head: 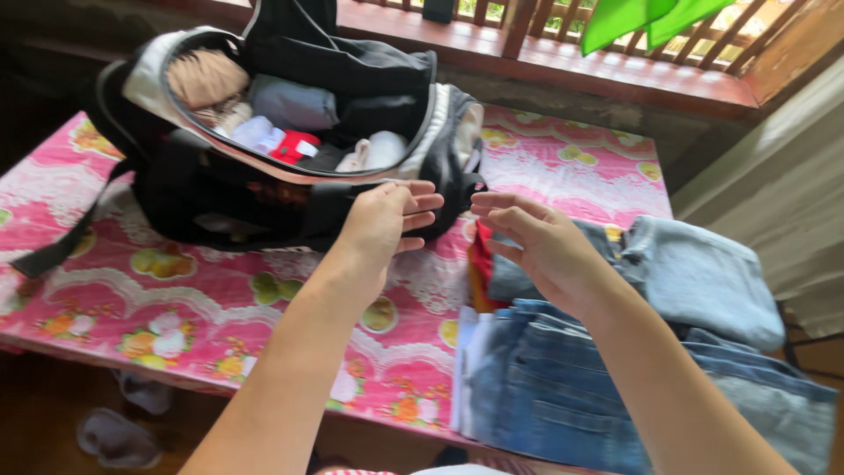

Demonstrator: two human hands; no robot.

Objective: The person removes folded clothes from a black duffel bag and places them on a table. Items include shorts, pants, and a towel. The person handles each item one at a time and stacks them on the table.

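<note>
Both hands empty, fingers spread: left hand [384, 222] just beside bag [290, 132], right hand [536, 242] over jeans [563, 387]. Bag unzipped, packed, toward table's [176, 299] far left corner. Jeans piled at near right edge, overhanging. Bare cloth between, near edge open.

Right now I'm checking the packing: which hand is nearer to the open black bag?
Left. The left hand hovers empty right at the black bag, by its near side. The right hand is off to the bag's right, above the folded jeans.
</note>
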